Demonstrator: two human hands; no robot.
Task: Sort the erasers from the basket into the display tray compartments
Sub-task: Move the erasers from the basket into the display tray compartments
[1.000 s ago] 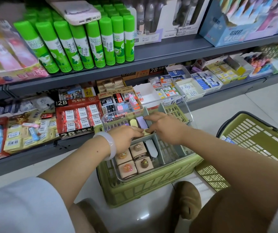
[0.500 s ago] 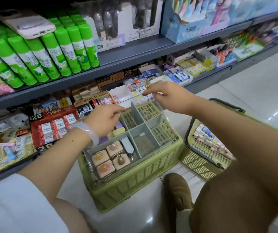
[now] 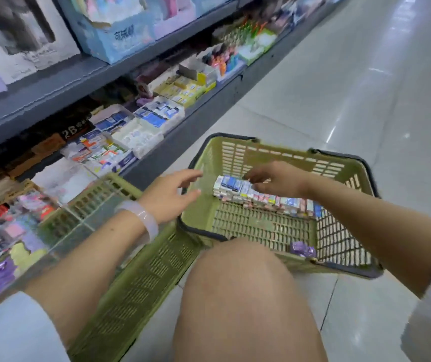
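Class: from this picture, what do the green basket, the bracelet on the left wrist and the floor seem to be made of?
Green basket: likely moulded plastic, matt, with slotted walls and a dark rim.
Bracelet: pale, translucent and glossy, perhaps jade or glass; cannot tell which.
Floor: glossy pale tiles, shown by seams and light reflections.

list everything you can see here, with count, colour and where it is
basket: one, green with dark rim, on the floor right of the knee
erasers: many, too small to count, mostly blue and white wrappers, rowed along the basket's far side
purple packet: one, in the basket's near corner
second basket: one, green, on the left
tray: one, clear, on the second basket, blurred
shelves: grey, stocked with boxed stationery
bracelet: one, pale, on the left wrist
left hand: fingers spread, at the basket's rim
right hand: fingers on the erasers; grip unclear
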